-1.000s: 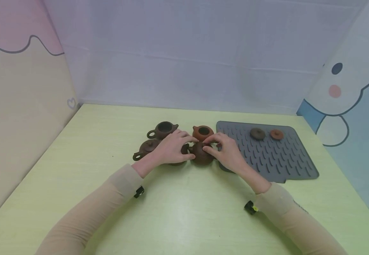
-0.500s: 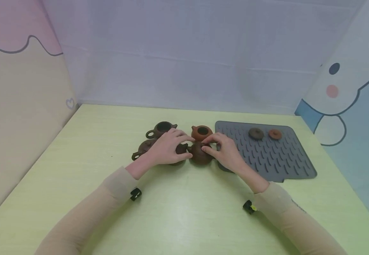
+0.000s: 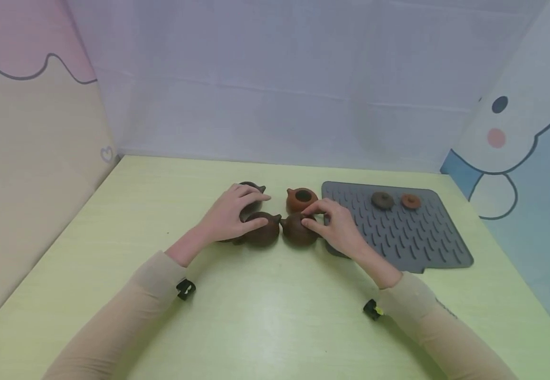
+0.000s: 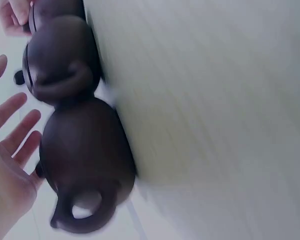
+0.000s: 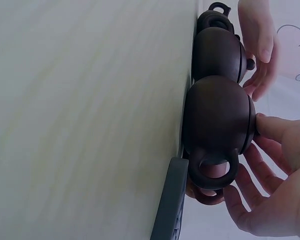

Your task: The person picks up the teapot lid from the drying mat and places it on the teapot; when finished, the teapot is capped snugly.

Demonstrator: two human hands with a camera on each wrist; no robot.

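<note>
Currently, dark teapot (image 3: 297, 234) near frame centre, just left of right hand (image 3: 337, 227), whose fingers pinch its top; spout (image 3: 283, 222) points left toward neighbouring teapot (image 3: 264, 235); left hand (image 3: 227, 214) farther, fingers wide.

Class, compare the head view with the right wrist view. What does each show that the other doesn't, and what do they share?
Only the head view: a dark lid and a reddish lid lying on the grey mat, plus the open mouth of the reddish teapot.

Only the right wrist view: the full looped handle of the dark teapot at the right hand, and the neighbouring dark teapot's knob.

Both: the left hand, right hand, these teapots and some mat.
</note>
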